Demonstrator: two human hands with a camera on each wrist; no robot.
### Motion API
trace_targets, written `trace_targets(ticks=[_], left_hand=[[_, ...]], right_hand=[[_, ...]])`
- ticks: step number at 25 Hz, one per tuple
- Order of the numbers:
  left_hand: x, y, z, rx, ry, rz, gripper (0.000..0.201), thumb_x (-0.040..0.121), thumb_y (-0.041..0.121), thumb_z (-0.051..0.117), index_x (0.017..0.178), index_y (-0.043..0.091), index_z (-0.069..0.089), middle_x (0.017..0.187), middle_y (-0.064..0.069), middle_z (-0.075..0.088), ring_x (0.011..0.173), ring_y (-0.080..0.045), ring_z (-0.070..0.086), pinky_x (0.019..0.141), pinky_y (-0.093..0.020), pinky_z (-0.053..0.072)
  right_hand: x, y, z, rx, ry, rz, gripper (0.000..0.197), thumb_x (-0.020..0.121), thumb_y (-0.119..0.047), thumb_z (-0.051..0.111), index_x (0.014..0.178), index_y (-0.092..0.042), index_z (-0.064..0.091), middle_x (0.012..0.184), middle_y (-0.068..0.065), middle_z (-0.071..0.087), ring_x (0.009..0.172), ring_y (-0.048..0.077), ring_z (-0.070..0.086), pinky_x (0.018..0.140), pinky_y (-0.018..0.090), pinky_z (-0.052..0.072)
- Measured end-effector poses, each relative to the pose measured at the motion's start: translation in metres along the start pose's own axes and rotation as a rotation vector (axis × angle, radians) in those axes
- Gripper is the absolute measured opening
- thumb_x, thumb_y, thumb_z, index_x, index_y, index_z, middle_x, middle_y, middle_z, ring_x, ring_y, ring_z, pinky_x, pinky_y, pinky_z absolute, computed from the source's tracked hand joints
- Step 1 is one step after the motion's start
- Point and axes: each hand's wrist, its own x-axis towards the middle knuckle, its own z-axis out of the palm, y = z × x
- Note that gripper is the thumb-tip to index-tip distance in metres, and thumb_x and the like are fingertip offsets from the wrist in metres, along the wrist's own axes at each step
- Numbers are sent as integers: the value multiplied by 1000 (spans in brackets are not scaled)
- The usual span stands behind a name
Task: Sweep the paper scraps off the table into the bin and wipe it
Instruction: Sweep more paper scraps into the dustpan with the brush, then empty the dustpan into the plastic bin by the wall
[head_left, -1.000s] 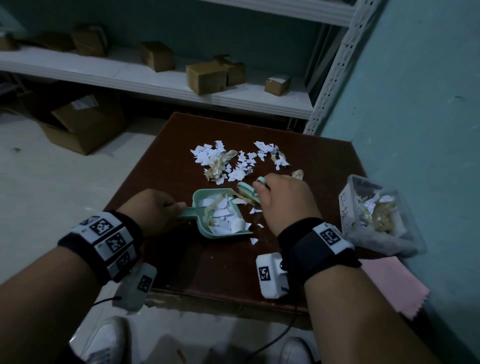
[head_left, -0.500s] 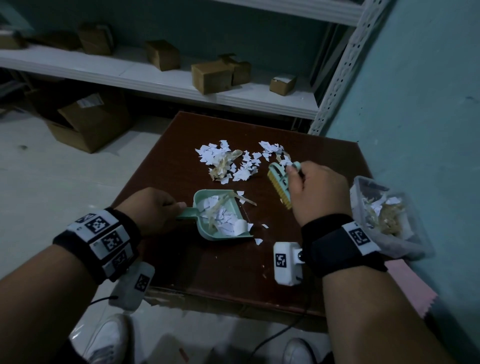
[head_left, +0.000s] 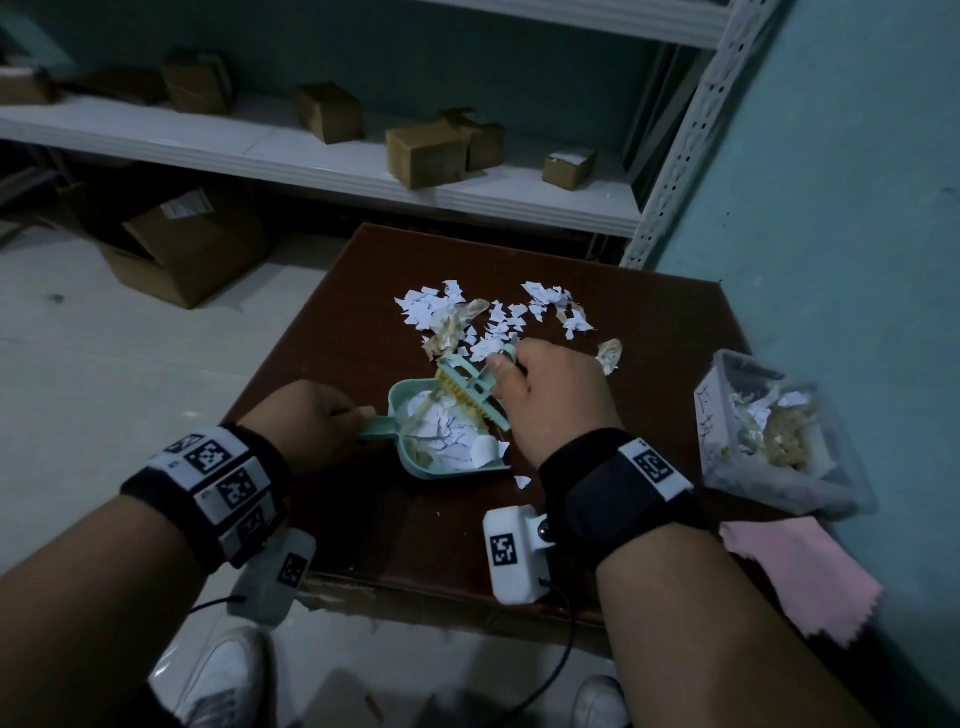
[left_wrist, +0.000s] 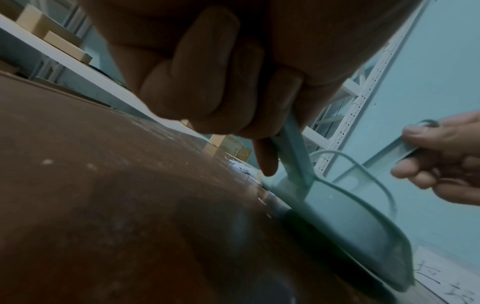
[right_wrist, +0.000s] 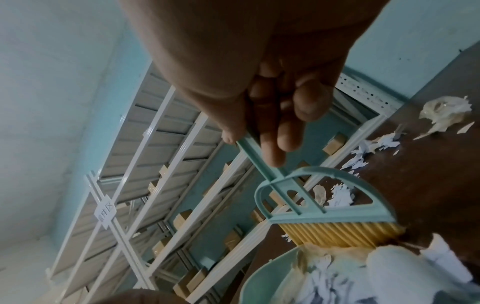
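From the head view, a dark brown square table (head_left: 363, 322) carries a scatter of torn white paper scraps (head_left: 467, 317) at its far middle; the left hand (head_left: 306, 421) holds the handle of a pale green plastic dustpan (head_left: 415, 462) heaped with scraps, while the right hand (head_left: 556, 400) grips a small pale green hand brush with yellow bristles (head_left: 467, 395) over the pan's far edge; a clear plastic bin (head_left: 779, 499) with scraps inside stands at the table's right edge, a pink cloth (head_left: 795, 577) just nearer; the left fingers are hidden here. The left wrist view shows them curled round the dustpan's handle (left_wrist: 293, 148), the pan resting on the tabletop (left_wrist: 103, 185). The right wrist view shows thumb and fingers (right_wrist: 270, 144) pinching the brush's thin handle (right_wrist: 259, 164), bristles touching the pan's rim; white metal shelving (right_wrist: 155, 144) with small cardboard boxes stands behind.
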Motion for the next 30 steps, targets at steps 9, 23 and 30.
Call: trace_targets(ticks=[9, 23, 30], left_hand=[[-2, 12, 6, -126, 47, 52, 41, 102, 41, 59, 74, 14, 69, 70, -8, 65, 59, -19, 55, 58, -30, 42], [0, 145, 52, -361, -91, 196, 48, 100, 45, 62, 63, 14, 63, 50, -1, 48, 47, -20, 43, 51, -32, 38], [18, 266, 53, -152, -69, 324, 43, 96, 48, 67, 63, 22, 75, 46, 1, 54, 42, -18, 46, 48, -26, 39]], right_hand=[[-14, 16, -36, 205, 254, 146, 44, 102, -51, 47, 82, -18, 67, 74, 0, 72, 66, 14, 69, 65, 44, 61], [-61, 139, -160, 242, 887, 422, 44, 103, -39, 54, 77, -6, 67, 69, 4, 71, 60, 18, 62, 51, 7, 38], [-58, 159, -170, 290, 928, 473, 43, 104, -36, 55, 78, -5, 68, 68, 2, 70, 54, 5, 56, 49, 4, 36]])
